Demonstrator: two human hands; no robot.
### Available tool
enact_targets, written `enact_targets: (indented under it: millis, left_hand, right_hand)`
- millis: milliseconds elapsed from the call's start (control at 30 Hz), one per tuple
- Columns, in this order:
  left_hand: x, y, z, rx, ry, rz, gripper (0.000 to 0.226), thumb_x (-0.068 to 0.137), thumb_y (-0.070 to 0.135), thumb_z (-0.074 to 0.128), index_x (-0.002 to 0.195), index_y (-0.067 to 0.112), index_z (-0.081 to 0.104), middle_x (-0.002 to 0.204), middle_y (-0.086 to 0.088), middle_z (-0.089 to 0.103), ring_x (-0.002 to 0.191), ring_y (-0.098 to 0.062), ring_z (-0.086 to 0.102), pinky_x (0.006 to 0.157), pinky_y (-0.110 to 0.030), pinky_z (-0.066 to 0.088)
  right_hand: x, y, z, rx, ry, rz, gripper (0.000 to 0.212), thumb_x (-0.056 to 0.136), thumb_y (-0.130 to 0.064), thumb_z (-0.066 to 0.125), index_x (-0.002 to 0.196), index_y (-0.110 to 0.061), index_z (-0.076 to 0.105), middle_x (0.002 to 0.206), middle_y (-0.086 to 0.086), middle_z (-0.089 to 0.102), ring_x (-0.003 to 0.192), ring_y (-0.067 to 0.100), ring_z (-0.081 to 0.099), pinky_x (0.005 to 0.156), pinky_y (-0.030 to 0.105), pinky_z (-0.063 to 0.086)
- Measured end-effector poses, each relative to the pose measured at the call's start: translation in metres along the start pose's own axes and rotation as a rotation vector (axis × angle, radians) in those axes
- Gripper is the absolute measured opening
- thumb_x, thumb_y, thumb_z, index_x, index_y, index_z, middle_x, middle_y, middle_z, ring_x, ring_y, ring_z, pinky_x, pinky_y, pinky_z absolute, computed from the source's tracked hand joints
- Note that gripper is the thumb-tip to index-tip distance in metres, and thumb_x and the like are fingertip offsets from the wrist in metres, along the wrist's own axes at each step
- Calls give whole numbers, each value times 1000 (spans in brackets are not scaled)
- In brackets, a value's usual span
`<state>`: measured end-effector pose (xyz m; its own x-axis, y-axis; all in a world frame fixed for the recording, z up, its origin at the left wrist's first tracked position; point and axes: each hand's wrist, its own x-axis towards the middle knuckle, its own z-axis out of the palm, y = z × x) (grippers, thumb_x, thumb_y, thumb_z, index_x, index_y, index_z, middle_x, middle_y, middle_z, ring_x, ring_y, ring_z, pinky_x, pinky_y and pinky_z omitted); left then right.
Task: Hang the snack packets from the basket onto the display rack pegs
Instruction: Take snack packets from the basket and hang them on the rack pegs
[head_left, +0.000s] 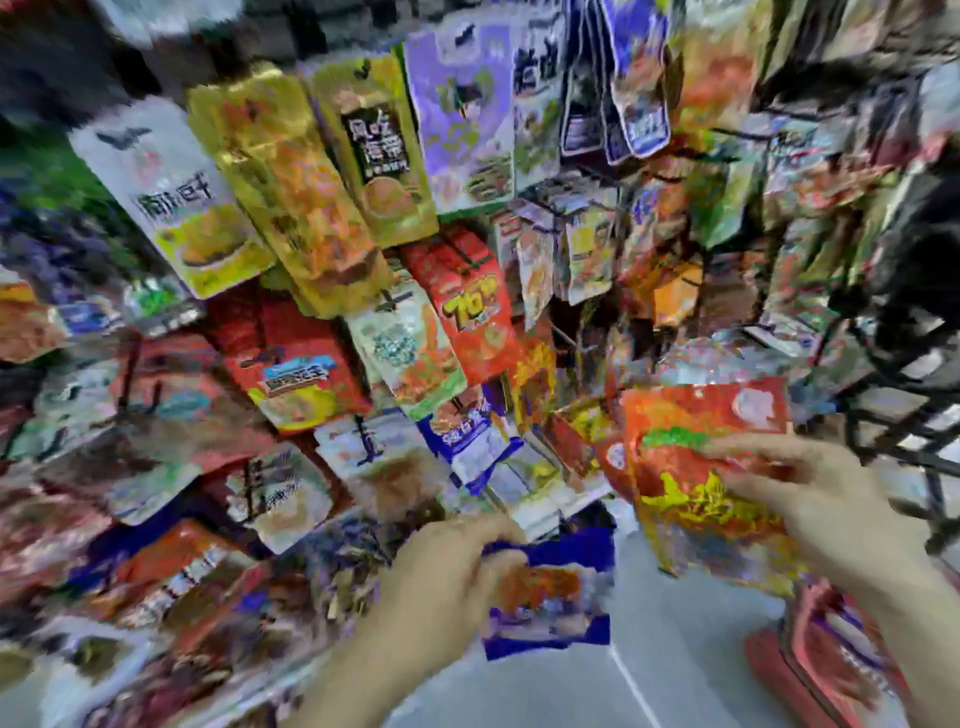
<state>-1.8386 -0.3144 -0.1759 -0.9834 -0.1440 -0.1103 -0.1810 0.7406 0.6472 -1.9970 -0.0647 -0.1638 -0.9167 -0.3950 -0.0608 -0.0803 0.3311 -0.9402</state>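
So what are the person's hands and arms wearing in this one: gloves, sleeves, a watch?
Nothing that shows. The left hand and right hand are bare, ungloved. The left forearm and right forearm are bare down to the frame's edge, no sleeve in view. No ring or watch can be made out, though the picture is blurred.

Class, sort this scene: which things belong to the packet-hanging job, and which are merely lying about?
In the job: left hand, gripping the blue packet; right hand, holding the red packet; display rack.
Just there: white packet and gold packet already hanging; grey floor.
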Motion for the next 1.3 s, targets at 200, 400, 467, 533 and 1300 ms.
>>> enact_targets:
  millis: [200,400,467,533,1300]
  left_hand:
    - [47,-5,22,-192,172,-161,15,98,22,54,86,31,56,78,-4,65,68,-21,57,63,-36,45]
    - [111,-82,54,-382,368,-351,10,98,29,52,92,24,59,65,6,55,52,-4,45,52,-18,36]
    - [125,-110,67,-414,427,-391,9,97,29,54,96,24,60,67,5,57,54,-5,46,54,-22,38]
    - [135,-131,77,-430,489,-432,5,95,30,57,95,28,61,70,6,60,58,-4,49,55,-18,41]
    - [179,-189,68,-420,774,-386,21,84,25,73,75,43,66,66,22,68,64,-1,62,57,-15,49]
  right_hand:
    - [49,49,65,-29,-185,41,47,83,15,58,77,-29,73,86,-2,76,74,28,64,64,21,49]
    - [111,91,142,182,-226,224,18,88,-21,69,73,-19,77,92,5,76,81,8,69,84,28,52]
    - [129,109,162,139,-306,179,35,79,-47,74,78,-12,78,92,15,74,84,24,71,86,41,51]
    - [143,123,182,90,-339,101,28,76,-45,74,78,-17,77,84,16,72,71,24,66,71,39,50]
    - [213,155,239,46,-144,-71,13,81,-30,76,70,-36,71,70,-16,70,64,2,66,53,12,49]
